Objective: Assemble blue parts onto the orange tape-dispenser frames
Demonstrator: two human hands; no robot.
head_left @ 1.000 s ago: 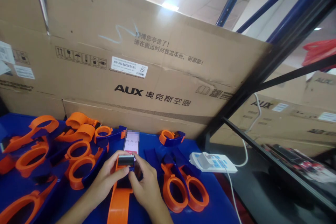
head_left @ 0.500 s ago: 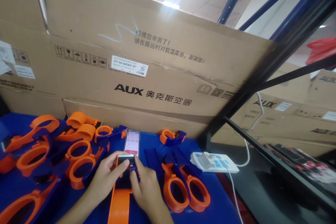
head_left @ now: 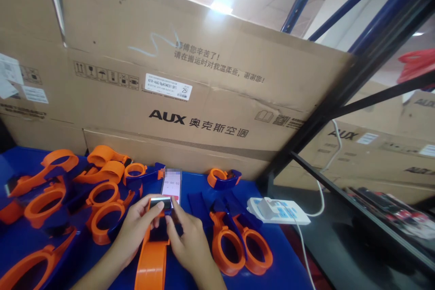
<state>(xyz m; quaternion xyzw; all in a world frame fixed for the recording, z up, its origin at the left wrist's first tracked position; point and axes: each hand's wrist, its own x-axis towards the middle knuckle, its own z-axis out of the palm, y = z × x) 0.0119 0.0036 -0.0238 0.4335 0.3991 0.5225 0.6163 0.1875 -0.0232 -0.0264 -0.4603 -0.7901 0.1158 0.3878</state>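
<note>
An orange and blue tape dispenser [head_left: 152,260] is between my hands at the front middle of the blue table, its toothed, dark head end up and its orange ring toward me. My left hand [head_left: 139,224] grips the head from the left, thumb lying across the dark part. From the right, my right hand [head_left: 186,235] closes its fingers on the blue edge of the same head. Just beyond the head lies a phone [head_left: 171,186] with a timer on its screen, its lower end partly covered.
Several other tape dispensers [head_left: 103,219] crowd the left of the blue table [head_left: 193,260]. Two dispensers [head_left: 228,251] lie at right, another [head_left: 222,177] behind. A white power strip [head_left: 278,210] with cables sits at the right edge. Large cardboard boxes [head_left: 204,99] wall off the back.
The dispenser and both hands have shifted slightly left, and the dispenser leans a little more. The phone's timer has gone from zeros to a running count.
</note>
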